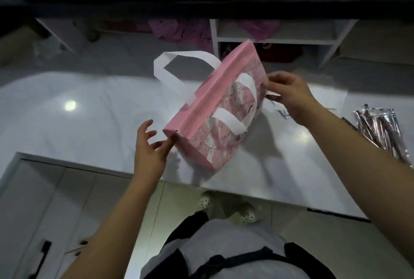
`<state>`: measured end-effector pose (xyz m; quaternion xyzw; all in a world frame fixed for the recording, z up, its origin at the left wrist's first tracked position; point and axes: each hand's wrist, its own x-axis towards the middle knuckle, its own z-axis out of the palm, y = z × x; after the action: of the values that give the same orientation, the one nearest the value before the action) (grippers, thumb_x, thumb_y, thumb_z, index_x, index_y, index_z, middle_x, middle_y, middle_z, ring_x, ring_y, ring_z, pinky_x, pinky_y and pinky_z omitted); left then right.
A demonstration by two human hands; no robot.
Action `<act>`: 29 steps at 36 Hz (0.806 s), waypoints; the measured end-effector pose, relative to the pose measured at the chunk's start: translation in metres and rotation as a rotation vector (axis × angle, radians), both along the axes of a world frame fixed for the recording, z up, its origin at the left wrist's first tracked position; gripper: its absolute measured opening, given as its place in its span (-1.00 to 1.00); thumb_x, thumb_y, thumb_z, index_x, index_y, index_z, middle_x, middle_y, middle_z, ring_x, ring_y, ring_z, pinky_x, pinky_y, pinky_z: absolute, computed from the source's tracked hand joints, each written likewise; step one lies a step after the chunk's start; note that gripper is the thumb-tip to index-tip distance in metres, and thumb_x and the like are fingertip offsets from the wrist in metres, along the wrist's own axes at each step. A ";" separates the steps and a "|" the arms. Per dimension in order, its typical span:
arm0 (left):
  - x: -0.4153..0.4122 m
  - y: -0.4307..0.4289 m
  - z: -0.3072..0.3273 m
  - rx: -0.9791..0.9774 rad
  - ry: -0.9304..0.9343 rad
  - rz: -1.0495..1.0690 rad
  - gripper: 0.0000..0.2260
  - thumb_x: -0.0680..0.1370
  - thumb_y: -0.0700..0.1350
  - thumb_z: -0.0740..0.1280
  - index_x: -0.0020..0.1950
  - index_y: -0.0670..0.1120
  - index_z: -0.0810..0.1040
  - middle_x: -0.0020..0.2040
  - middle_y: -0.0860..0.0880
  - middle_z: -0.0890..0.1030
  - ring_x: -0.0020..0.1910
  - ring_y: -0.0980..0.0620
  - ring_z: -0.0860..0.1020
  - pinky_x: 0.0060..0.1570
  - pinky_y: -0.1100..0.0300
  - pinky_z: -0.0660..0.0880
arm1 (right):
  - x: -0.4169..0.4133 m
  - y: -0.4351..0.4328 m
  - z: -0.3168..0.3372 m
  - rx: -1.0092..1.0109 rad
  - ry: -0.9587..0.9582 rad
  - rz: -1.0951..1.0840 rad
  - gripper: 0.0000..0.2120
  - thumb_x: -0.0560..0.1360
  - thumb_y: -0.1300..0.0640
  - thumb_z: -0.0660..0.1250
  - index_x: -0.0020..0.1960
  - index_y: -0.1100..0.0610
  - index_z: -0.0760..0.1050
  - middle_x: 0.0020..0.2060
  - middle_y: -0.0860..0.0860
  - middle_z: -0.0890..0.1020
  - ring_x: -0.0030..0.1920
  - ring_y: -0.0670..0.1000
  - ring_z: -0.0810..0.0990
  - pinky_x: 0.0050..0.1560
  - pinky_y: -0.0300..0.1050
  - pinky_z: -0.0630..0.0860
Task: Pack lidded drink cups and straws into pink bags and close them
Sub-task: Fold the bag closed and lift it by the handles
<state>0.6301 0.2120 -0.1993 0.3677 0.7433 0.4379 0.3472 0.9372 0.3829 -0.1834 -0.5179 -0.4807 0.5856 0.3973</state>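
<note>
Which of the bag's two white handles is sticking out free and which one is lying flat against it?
The far handle loops out free beyond the pink bag, toward the shelves. The near handle lies flat against the bag's patterned side, facing the person.

left grip pinching (fingers spread); right grip pinching.

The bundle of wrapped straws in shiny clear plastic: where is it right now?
In the head view, the bundle of wrapped straws lies at the white counter's far right edge, beyond the right forearm and apart from the pink bag.

Shop counter, shelves, bundled straws.
</note>
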 end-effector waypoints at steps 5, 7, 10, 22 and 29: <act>0.027 -0.012 -0.010 0.061 -0.159 0.209 -0.83 0.53 -0.10 0.47 -0.06 0.10 0.51 -0.11 -0.01 0.64 -0.17 0.11 0.67 -0.04 0.11 0.57 | 0.016 -0.035 -0.015 0.013 0.049 -0.138 -0.87 0.46 0.20 0.47 -0.19 -0.02 0.65 -0.19 -0.05 0.68 -0.08 0.02 0.64 0.09 0.05 0.61; 0.031 -0.023 -0.012 0.049 -0.190 0.165 -0.85 0.54 -0.18 0.44 -0.16 0.07 0.61 -0.18 0.07 0.68 -0.17 0.22 0.64 -0.12 0.29 0.52 | 0.019 -0.048 -0.019 0.028 0.069 -0.194 -0.88 0.45 0.18 0.47 -0.19 -0.03 0.64 -0.20 -0.04 0.67 -0.08 0.03 0.63 0.07 0.00 0.60; 0.036 -0.042 -0.011 0.038 -0.260 0.040 -0.69 0.52 -0.30 0.38 -0.12 0.14 0.70 -0.10 0.15 0.71 -0.07 0.27 0.63 -0.13 0.45 0.50 | 0.021 -0.069 -0.022 0.062 0.101 -0.271 -0.81 0.47 0.21 0.46 -0.22 -0.07 0.65 -0.25 -0.12 0.67 -0.12 -0.02 0.62 0.01 -0.09 0.59; 0.036 -0.050 -0.002 0.144 -0.326 -0.040 -0.83 0.46 -0.17 0.47 -0.03 0.06 0.76 0.25 0.01 0.66 0.24 0.06 0.61 0.11 0.26 0.57 | 0.030 -0.134 -0.030 0.080 0.035 -0.321 -0.87 0.48 0.20 0.49 -0.12 -0.04 0.70 -0.15 -0.02 0.73 -0.05 0.02 0.68 0.05 -0.07 0.60; 0.020 -0.043 -0.008 0.132 -0.353 -0.009 -0.86 0.45 -0.10 0.52 0.00 -0.03 0.76 0.29 0.05 0.63 0.30 -0.07 0.58 0.17 -0.07 0.58 | 0.036 -0.131 -0.029 0.056 0.008 -0.262 -0.87 0.45 0.24 0.50 -0.16 0.01 0.69 -0.18 -0.03 0.72 -0.08 -0.01 0.66 -0.03 -0.22 0.56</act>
<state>0.6500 0.1689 -0.2078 0.3106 0.6387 0.5420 0.4493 0.9736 0.2516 -0.2127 -0.5627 -0.4234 0.5172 0.4864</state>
